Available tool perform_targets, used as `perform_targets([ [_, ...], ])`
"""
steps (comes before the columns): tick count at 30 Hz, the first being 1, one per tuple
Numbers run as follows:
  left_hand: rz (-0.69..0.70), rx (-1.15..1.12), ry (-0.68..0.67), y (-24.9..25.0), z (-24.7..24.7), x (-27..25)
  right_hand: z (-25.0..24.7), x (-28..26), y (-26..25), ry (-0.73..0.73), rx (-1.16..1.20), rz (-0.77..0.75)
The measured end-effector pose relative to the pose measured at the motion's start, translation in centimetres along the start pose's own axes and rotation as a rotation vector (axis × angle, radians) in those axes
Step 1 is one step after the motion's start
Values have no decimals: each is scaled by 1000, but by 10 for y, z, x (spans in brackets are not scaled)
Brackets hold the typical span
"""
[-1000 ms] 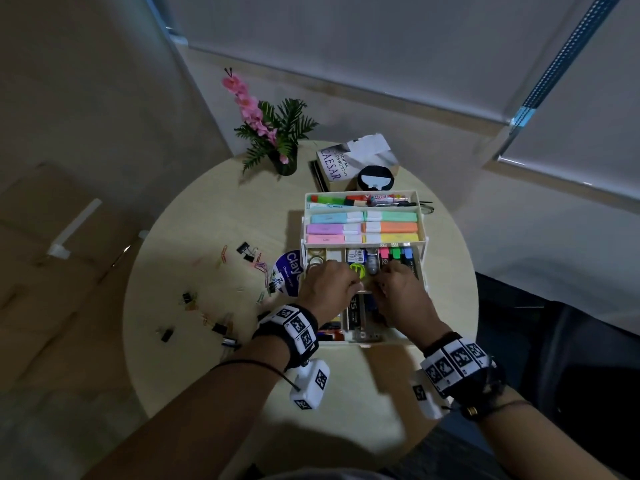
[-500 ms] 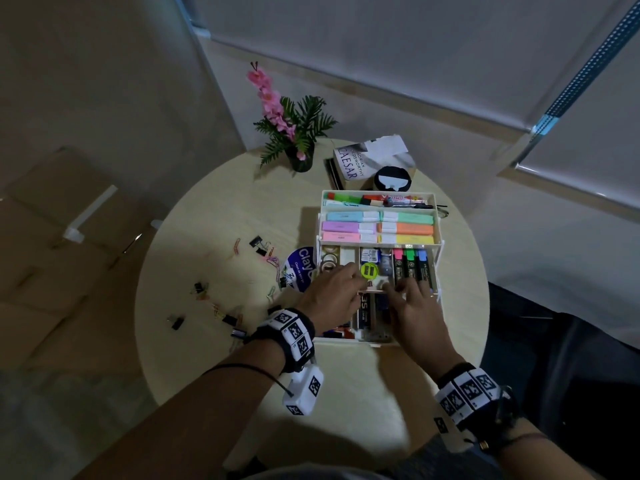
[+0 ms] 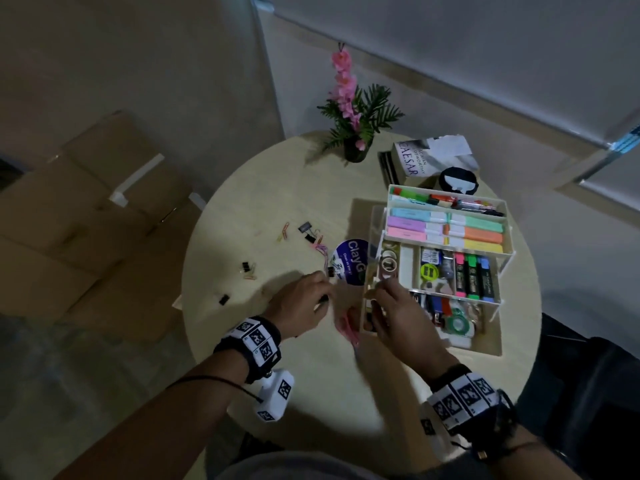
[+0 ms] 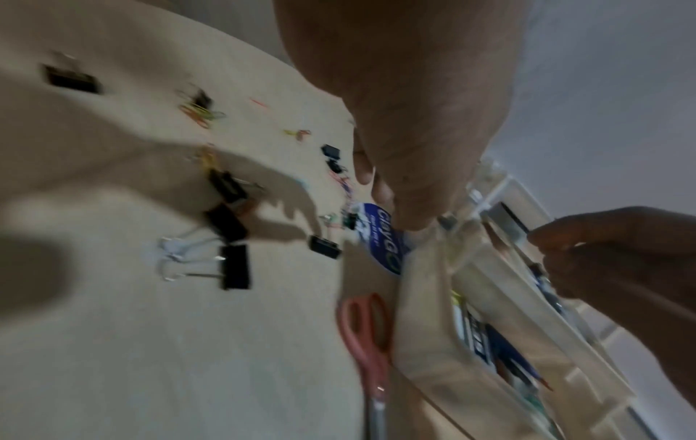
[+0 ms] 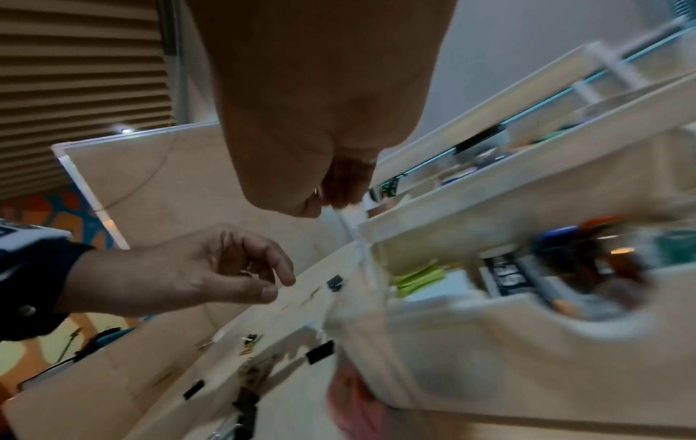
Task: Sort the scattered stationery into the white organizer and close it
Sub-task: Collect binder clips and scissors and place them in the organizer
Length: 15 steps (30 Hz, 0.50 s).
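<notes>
Both hands have left the middle tray where they were working half a second ago and shifted to the organizer's left side. Left hand (image 3: 302,303) now hovers over the tabletop just beside the box, fingers loosely curled and apart, thumb and forefinger nearing each other with nothing plainly between them; something small may glint in the palm, but blur hides it. Right hand (image 3: 398,317) sits at the left front corner of the white organizer (image 3: 485,344), fingers bent down at its edge; whether they pinch anything or just rest against the rim I cannot tell.

Close under the left hand lie black binder clips (image 4: 235,266) with folded-out wire handles, and beside the box wall a pair of red-handled scissors (image 4: 363,333). Farther out on the round table (image 3: 277,393) are coloured paper clips (image 3: 284,232), more small binder clips and a blue round ClayGo tub (image 3: 351,261) touching the organizer. The organizer stands open, its tiered trays stepped back and filled with highlighters (image 3: 446,232) and markers.

Clips look light, stiff and slick, likely to skid; best pinched by the black body or wire loops, several at once. Scissors should be lifted by the handles, blades away.
</notes>
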<state>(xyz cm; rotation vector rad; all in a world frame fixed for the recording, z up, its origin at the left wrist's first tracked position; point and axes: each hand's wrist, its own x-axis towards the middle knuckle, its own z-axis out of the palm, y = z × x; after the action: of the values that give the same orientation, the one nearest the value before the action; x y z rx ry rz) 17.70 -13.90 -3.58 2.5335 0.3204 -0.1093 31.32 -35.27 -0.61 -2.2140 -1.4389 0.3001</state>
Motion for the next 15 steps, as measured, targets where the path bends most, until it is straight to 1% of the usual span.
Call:
perform_targets([
  [2,-67,-6,-20,-31,-4,-19,22,23,-16,-109,57,-10],
  [5,-133,-21,-16,-71,-10,-43,56,62,-29,-221,39,102],
  [8,-201,-64,29,-99,-18,-60,77,100,-34,-281,-6,282],
  [9,-230,-76,39,-107,-21,-64,83,110,-32,-302,-28,312],
  [13,-347,-107,52,-140,-34,-68,99,129,-20,-294,-71,353],
  [15,-366,-149,77,-158,-41,-65,102,128,-18,-309,-119,374],
])
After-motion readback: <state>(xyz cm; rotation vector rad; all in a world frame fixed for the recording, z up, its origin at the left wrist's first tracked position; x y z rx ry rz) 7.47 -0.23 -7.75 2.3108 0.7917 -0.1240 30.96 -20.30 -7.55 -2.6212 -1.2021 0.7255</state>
